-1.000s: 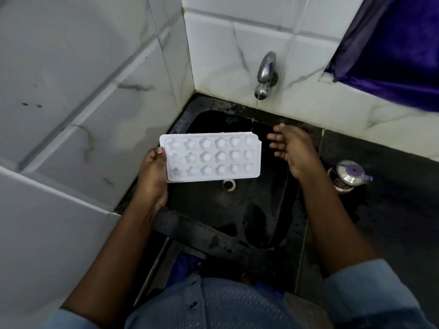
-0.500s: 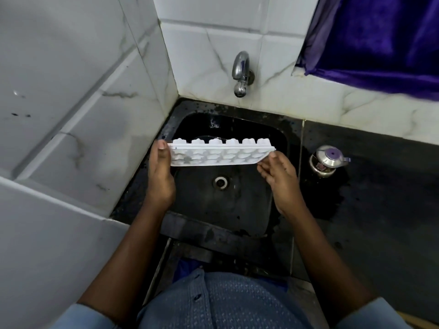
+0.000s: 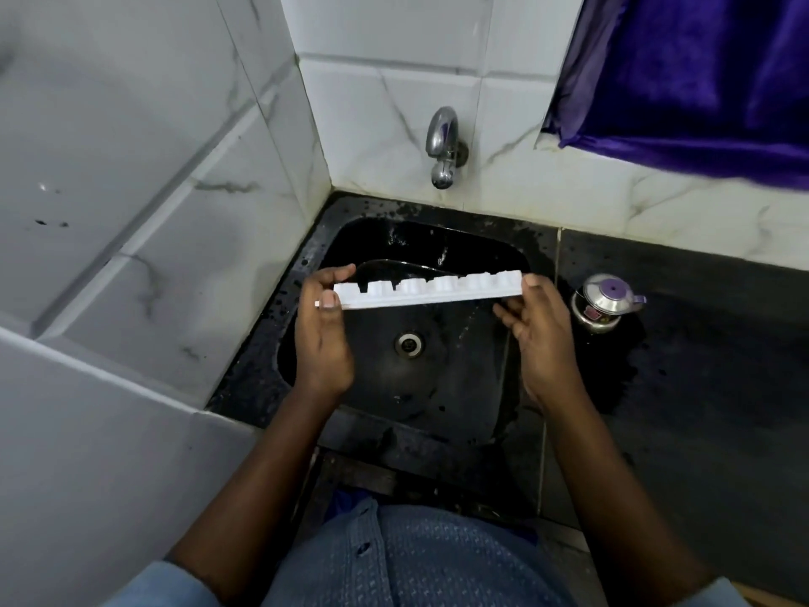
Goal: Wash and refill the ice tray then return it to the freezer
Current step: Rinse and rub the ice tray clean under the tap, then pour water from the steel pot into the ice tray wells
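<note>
- Ice tray: white, seen edge-on, cup bottoms facing up and away. Held above sink basin, at 12 o'clock of drain, right end slightly higher.
- Left hand: grips tray's left end, thumb on near edge, fingers curled over far side.
- Right hand: holds tray's right end, thumb tip on end, fingers curled beneath.
- Hands apart, one at each end of tray.
- Tap: on tiled wall, 12 o'clock of sink.
- Steel pot, purple knob: on dark counter, 3 o'clock of tray.
- Purple cloth: 2 o'clock, hanging over wall.
</note>
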A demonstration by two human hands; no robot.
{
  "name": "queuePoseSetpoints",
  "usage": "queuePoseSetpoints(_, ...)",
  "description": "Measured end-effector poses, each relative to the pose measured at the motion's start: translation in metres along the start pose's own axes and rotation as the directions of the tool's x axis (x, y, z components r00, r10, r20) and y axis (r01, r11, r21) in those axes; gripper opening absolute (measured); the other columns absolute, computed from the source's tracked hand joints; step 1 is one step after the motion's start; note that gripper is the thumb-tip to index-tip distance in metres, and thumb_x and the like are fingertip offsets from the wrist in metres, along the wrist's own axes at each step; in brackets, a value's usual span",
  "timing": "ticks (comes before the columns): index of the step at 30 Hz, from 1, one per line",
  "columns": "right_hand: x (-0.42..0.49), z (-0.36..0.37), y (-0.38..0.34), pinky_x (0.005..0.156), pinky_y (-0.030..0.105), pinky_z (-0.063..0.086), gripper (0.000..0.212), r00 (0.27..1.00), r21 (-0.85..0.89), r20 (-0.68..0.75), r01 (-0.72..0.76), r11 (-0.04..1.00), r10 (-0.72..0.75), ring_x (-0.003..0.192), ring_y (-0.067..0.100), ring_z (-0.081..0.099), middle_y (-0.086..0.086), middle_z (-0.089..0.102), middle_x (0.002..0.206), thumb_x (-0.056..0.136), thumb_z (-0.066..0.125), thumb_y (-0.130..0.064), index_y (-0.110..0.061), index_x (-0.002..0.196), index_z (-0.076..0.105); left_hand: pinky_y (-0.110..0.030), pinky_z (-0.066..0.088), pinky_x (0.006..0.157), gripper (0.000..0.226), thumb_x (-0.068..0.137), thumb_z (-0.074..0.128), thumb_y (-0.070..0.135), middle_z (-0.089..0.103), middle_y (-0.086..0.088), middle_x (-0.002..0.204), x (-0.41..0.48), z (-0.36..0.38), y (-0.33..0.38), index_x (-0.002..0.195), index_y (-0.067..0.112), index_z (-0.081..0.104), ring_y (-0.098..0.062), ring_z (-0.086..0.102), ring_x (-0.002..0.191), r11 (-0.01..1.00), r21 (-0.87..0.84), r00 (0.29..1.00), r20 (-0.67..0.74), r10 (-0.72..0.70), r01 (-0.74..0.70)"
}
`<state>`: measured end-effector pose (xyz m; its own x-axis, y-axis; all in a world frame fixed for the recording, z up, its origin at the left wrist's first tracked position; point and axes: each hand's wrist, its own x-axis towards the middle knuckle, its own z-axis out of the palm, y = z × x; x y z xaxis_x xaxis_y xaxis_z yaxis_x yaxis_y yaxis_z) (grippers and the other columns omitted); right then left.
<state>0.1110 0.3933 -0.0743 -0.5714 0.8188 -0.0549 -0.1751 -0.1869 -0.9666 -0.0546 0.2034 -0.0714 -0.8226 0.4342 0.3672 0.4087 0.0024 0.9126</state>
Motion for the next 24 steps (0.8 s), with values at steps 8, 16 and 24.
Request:
queuePoseSetpoints(8,0.008,-0.03,-0.003,0.078,0.035,0.054,0.056,0.962,-0.24,0.005,-0.265,0.934,0.274,0.1,0.017,0.068,-0.001,0.074,0.119,0.101,0.035,-0.071,-0.035,0.132,0.064,-0.046,0.062,0.089,0.05,0.104,0.043,0.065,0.082,0.006,0.09,0.022,0.01,0.016,0.093,0.035,0.082,-0.015,0.078,0.091,0.946,0.069,0.916,0.238,-0.323,0.316)
queuePoseSetpoints(16,-0.007,-0.087,0.006,0.076,0.034,0.056,0.034,0.942,-0.474,0.043,-0.273,0.837,0.332,0.089,0.017,0.071,0.002,0.077,0.106,0.107,0.052,-0.047,-0.019,0.113,0.069,-0.039,0.064,0.081,0.057,0.102,0.041,0.064,0.082,-0.002,0.109,0.013,0.046,0.018,0.113,0.021,0.076,-0.022,0.079,0.1,0.837,-0.027,0.8,0.312,-0.513,0.547)
queuePoseSetpoints(24,0.048,-0.188,0.027,0.069,0.033,0.038,0.029,0.877,-0.607,-0.476,-0.276,0.746,-0.063,0.082,0.018,0.058,0.005,0.064,0.084,0.102,0.058,-0.034,-0.011,0.086,0.065,-0.046,0.06,0.09,0.079,0.099,0.03,0.08,0.078,-0.008,0.123,0.015,0.076,0.012,0.133,0.021,0.071,-0.029,0.077,0.11,0.546,-0.092,0.533,0.399,-0.746,0.833)
